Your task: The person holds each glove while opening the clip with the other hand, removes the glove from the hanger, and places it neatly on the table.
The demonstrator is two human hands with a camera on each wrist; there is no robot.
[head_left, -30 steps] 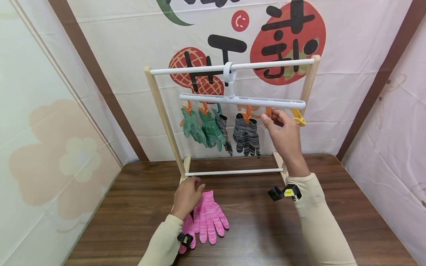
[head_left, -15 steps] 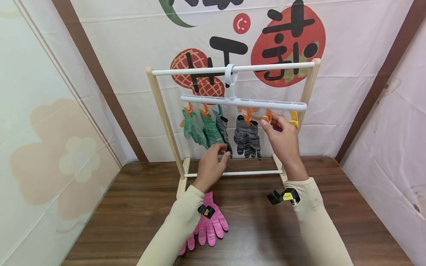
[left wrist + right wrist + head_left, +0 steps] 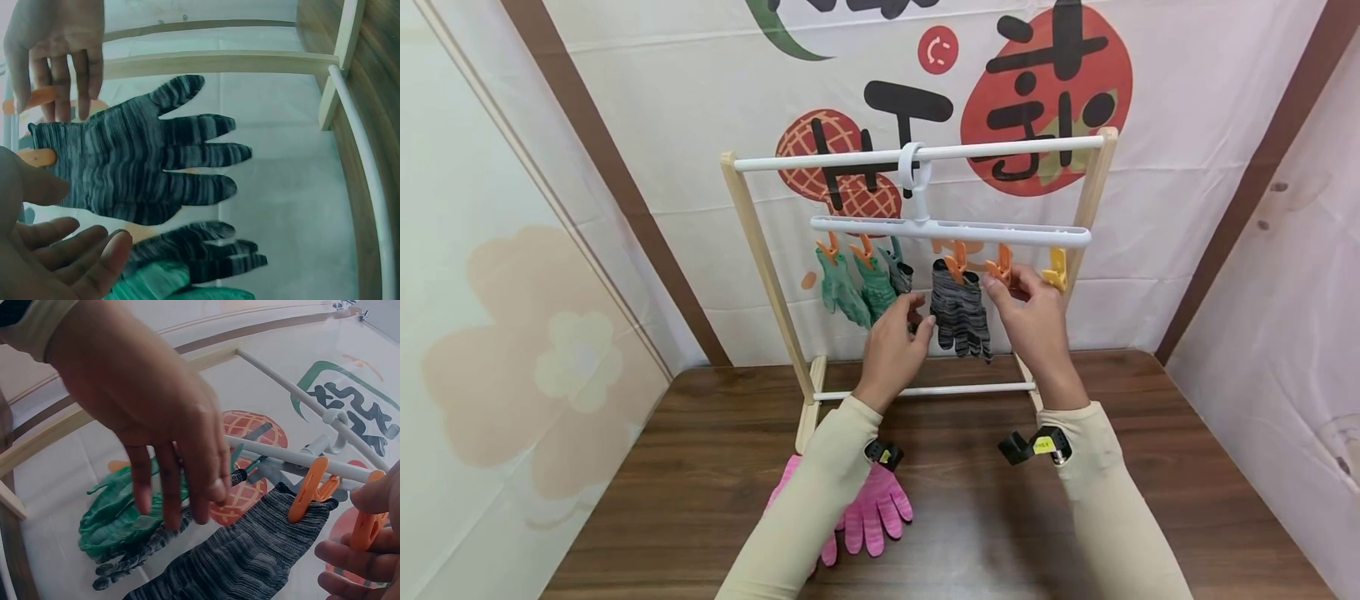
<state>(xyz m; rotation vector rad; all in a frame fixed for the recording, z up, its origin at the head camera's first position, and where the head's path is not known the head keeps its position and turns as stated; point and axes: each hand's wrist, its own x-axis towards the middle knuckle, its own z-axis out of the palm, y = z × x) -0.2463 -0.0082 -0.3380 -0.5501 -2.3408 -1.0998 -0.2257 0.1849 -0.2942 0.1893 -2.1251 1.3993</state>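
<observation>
My right hand (image 3: 1037, 325) pinches an orange clothespin (image 3: 1002, 263) that hangs from the white hanger (image 3: 1000, 232); the right wrist view shows this clothespin (image 3: 367, 530) between thumb and fingers. To its left, another orange clothespin (image 3: 957, 262) holds a grey-and-black striped knit glove (image 3: 958, 310), fingers downward. My left hand (image 3: 893, 350) is raised just left of that glove, fingers relaxed and holding nothing. Behind it, two green gloves (image 3: 841, 292) and a second grey glove (image 3: 899, 275) hang clipped, partly hidden. Pink gloves (image 3: 880, 508) lie on the table, partly under my left sleeve.
A wooden rack (image 3: 751, 242) with a white top rod (image 3: 820, 160) carries the hanger. Its lower rod (image 3: 958, 389) runs just above the brown table (image 3: 955, 517). A yellow clothespin (image 3: 1056, 268) hangs at the hanger's right end. Printed cloth walls stand behind.
My left hand has risen from the pink gloves on the table to beside the hanging grey glove. The right hand stays at the orange clothespin. The yellow clothespin has swung slightly.
</observation>
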